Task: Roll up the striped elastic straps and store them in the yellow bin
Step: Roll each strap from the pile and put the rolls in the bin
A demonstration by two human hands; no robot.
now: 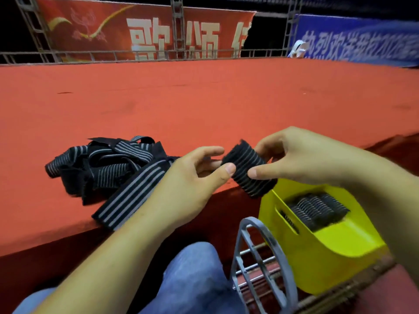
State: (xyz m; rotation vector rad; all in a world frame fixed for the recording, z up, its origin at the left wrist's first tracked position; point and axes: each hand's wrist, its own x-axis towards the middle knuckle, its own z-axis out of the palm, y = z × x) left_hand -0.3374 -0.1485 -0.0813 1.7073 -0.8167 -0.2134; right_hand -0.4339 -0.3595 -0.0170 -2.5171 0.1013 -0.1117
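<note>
A rolled black strap with grey stripes (246, 168) is held in the air between both hands, above the edge of the red platform. My left hand (192, 177) pinches its left side with thumb and fingers. My right hand (301, 155) grips its right side, thumb in front. A pile of loose striped straps (102, 164) lies on the platform to the left, one strap (133, 191) trailing toward the front edge. The yellow bin (328, 257) stands below the roll at the lower right, with rolled straps (317, 209) inside.
The red carpeted platform (204, 98) stretches far ahead, backed by a metal truss rail (176, 30) and red and blue banners. A grey metal frame (260, 264) stands beside the bin. My knees in blue jeans (192, 279) are below.
</note>
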